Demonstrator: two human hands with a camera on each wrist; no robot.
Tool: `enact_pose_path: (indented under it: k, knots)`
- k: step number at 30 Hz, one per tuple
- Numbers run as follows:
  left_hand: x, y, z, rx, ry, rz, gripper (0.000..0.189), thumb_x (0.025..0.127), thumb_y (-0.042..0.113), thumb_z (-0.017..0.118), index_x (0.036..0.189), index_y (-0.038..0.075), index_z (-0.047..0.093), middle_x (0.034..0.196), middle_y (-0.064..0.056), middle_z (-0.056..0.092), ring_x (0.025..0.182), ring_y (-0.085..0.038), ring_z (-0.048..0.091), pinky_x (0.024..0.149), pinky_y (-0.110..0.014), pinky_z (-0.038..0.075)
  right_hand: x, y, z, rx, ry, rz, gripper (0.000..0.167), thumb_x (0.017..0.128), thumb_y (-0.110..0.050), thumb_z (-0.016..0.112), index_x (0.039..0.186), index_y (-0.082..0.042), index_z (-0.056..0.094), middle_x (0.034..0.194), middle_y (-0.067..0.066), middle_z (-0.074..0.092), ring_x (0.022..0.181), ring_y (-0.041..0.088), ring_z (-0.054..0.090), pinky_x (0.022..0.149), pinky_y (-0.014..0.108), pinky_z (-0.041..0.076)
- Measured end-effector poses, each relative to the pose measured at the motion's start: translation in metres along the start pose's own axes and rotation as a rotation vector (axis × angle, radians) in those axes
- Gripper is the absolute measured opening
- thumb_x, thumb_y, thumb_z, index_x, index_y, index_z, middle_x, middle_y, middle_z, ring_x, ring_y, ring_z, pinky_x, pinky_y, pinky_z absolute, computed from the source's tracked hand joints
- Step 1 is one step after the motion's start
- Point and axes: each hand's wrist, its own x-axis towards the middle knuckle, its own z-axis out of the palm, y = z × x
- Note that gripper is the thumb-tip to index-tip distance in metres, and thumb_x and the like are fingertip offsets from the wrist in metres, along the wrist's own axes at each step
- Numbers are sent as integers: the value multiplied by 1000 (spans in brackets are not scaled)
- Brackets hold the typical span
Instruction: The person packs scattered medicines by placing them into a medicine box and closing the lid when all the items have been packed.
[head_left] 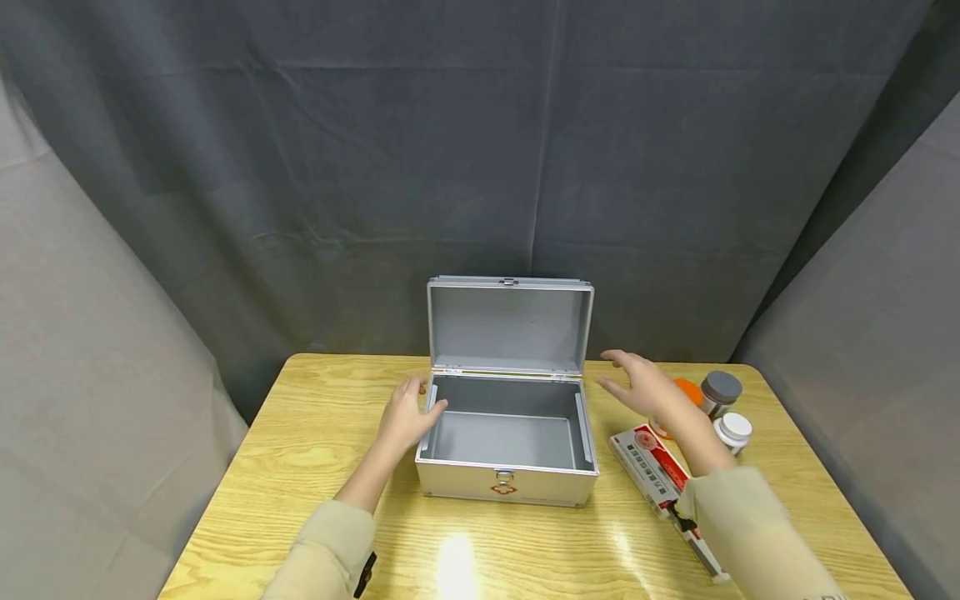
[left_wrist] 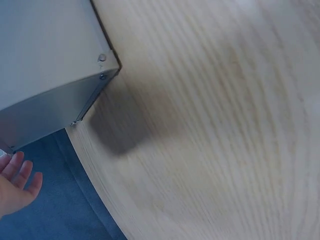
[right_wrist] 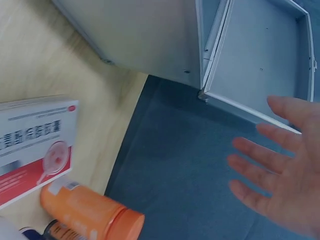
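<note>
A silver first-aid case (head_left: pixel 507 483) stands on the table with its lid (head_left: pixel 512 329) raised, showing a bare grey interior. At its left side is my left hand (head_left: pixel 405 417), fingers loosely extended by the outer wall and thumb over the rim; firm contact is hard to tell. In the left wrist view, those fingertips (left_wrist: pixel 19 167) are at the case's far corner. My right hand (head_left: pixel 641 387) hovers right of the case, fingers spread and holding nothing. Below its forearm lies a red-and-white medicine box (head_left: pixel 651 467). The right wrist view shows an orange bottle (right_wrist: pixel 90 212) beside this box.
A grey-capped bottle (head_left: pixel 720 390) and a white bottle (head_left: pixel 733 430) stand at the table's right side. Another slim carton (head_left: pixel 705 554) is partly covered by the right sleeve. Dark curtain (head_left: pixel 375 167) hangs behind the wooden table (head_left: pixel 300 433), with pale cloth at both sides.
</note>
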Motion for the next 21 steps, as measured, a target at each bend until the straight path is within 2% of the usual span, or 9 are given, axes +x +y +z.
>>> enact_pose_path:
  k: [7, 13, 21]
  knots:
    - [-11, -2, -2, 92, -37, -3, 57, 80, 37, 62, 122, 0, 52, 116, -15, 57, 110, -33, 50, 91, -45, 42, -22, 11, 8, -81, 96, -14, 57, 83, -25, 63, 130, -2, 43, 126, 26, 47, 112, 45, 46, 90, 59, 37]
    - [-17, -4, -6, 167, -59, 9, 53, 79, 34, 64, 120, 2, 54, 117, -13, 58, 111, -31, 50, 91, -47, 42, -36, 23, 20, -76, 130, 37, 64, 80, -28, 65, 133, -3, 39, 130, 24, 42, 115, 45, 41, 89, 61, 35]
    - [-19, -5, -11, 287, -121, 18, 61, 79, 45, 60, 125, 5, 51, 128, -14, 51, 118, -33, 46, 93, -52, 38, -52, 47, 49, -127, 253, 55, 67, 75, -29, 69, 130, -2, 41, 121, 23, 46, 99, 43, 48, 79, 58, 40]
